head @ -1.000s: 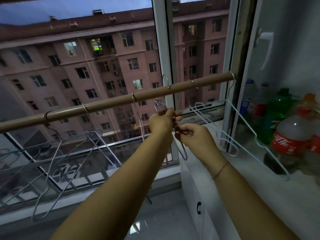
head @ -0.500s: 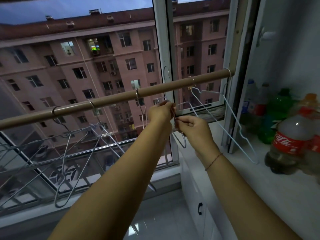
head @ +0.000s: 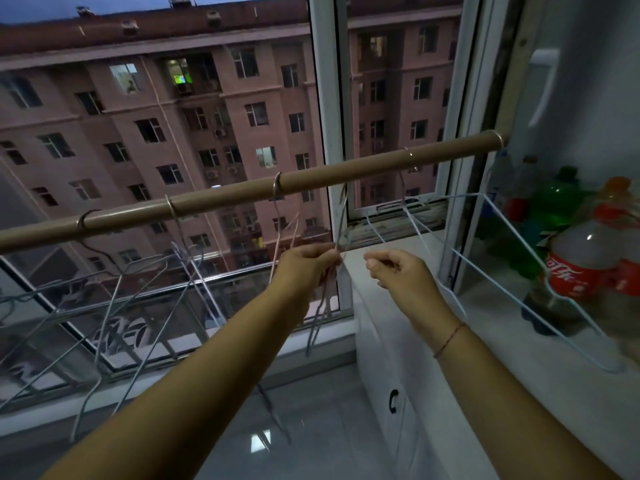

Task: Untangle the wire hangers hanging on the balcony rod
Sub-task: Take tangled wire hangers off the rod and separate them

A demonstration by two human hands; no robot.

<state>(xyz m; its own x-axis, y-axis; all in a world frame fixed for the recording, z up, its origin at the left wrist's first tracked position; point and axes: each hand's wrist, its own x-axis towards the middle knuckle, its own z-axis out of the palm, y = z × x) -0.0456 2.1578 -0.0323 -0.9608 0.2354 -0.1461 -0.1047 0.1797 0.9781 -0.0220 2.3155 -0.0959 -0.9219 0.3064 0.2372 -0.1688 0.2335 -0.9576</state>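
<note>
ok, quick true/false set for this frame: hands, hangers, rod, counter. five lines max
1. The left hand pinches a hanger wire below the rod. True.
2. The rod carries no hangers. False: several hooks are looped over it, such as one hook left of the window frame.
3. A red-labelled cola bottle stands on the counter to the right. True.
4. The two hands are pressed together. False: the right hand is apart from the left, with a clear gap between them.
5. A white hanger hangs right of the hands, reaching over the counter. True.
</note>
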